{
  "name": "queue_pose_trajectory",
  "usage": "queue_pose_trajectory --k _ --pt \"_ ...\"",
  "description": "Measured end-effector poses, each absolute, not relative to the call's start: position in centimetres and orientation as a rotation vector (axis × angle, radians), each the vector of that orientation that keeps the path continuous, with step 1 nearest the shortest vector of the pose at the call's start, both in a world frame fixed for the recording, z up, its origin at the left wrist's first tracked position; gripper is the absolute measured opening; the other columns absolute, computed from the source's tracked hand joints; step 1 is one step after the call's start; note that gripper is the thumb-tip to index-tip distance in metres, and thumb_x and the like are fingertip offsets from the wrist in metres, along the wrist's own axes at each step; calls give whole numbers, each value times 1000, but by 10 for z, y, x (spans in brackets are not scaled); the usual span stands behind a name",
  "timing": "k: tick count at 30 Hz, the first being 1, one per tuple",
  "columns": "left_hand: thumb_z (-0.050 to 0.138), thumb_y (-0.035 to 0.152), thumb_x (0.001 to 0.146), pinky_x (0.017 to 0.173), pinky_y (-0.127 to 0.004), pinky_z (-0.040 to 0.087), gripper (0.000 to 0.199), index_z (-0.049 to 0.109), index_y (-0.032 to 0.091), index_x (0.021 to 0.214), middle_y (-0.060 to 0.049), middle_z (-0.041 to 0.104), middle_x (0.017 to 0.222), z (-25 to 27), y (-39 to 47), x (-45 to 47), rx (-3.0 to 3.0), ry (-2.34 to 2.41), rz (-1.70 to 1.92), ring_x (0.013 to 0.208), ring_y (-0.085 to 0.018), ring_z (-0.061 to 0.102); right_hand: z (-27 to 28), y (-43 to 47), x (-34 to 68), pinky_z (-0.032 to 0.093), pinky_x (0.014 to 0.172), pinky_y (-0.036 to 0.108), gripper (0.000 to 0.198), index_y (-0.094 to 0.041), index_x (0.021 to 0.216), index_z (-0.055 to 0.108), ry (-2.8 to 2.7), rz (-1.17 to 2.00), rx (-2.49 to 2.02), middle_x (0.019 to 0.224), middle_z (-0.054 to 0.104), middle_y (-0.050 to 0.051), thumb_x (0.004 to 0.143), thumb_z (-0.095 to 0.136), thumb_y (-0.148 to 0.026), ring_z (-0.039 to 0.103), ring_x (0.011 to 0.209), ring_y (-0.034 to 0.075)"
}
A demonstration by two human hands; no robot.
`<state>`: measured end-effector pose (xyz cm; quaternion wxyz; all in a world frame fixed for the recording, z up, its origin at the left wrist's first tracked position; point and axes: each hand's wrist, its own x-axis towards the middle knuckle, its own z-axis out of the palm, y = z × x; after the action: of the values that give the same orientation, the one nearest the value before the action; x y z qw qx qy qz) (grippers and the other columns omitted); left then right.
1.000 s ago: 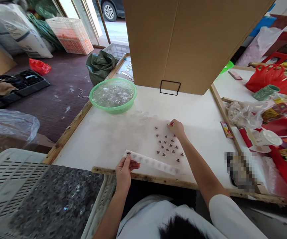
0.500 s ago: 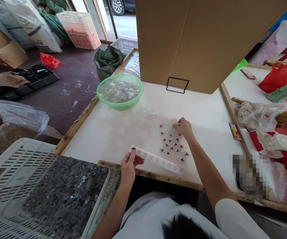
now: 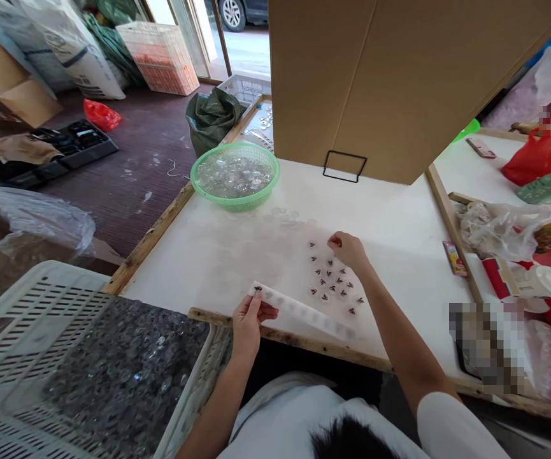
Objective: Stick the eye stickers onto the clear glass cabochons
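My left hand (image 3: 248,324) pinches the left end of a long pale strip (image 3: 304,311) with faint round marks along it. At that end, by my thumb, shows one small dark insect-shaped sticker (image 3: 258,289). The strip lies slanted near the table's front edge. My right hand (image 3: 349,248) is closed, fingertips together just above the table; whatever they pinch is too small to make out. Below and left of it are several clear discs with dark insect-shaped marks (image 3: 329,262). Further off, plain clear discs (image 3: 285,215) lie faintly visible on the white table (image 3: 385,217).
A green basket (image 3: 236,204) of clear discs stands at the back left. Behind the work area rises a large cardboard box (image 3: 351,83). A white crate (image 3: 31,319) of clear pieces sits at lower left. Wooden strips (image 3: 151,239) edge the table. Bags and a cup (image 3: 550,282) crowd the right.
My right hand has shifted slightly left, its fingers curled more closely together. My left hand still holds the strip. The whole view has moved a little.
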<state>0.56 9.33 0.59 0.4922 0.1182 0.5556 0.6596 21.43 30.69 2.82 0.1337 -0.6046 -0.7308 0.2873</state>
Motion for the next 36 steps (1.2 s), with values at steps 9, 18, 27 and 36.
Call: queue_pose_trajectory --k 9,18,27,36 --pt "70 49 76 53 -26 54 35 63 15 77 0 64 58 12 101 9 392 1387 1579 52 -15 65 40 214 123 40 59 23 18 -20 89 63 -2107 1618 -847 70 61 -2 82 64 -36 52 63 11" --pt "74 40 76 64 -25 55 34 64 17 99 -1 67 80 16 101 11 689 1399 1536 67 -14 64 39 197 114 41 60 24 10 -20 88 61 -1952 1526 -980 70 59 -3 84 56 -28 53 63 12" --pt "77 45 71 57 -26 56 38 65 15 91 4 57 63 16 102 9 582 1433 1499 55 -11 58 44 192 104 43 63 26 2 -22 80 62 -2004 1267 -1011 77 62 0 81 61 -23 54 65 13" --pt "80 39 68 58 -25 56 34 65 15 86 2 61 65 9 103 4 446 1374 1517 58 -12 60 44 230 108 48 65 28 16 -22 79 59 -1711 1307 -959 74 59 1 81 61 -38 56 68 15"
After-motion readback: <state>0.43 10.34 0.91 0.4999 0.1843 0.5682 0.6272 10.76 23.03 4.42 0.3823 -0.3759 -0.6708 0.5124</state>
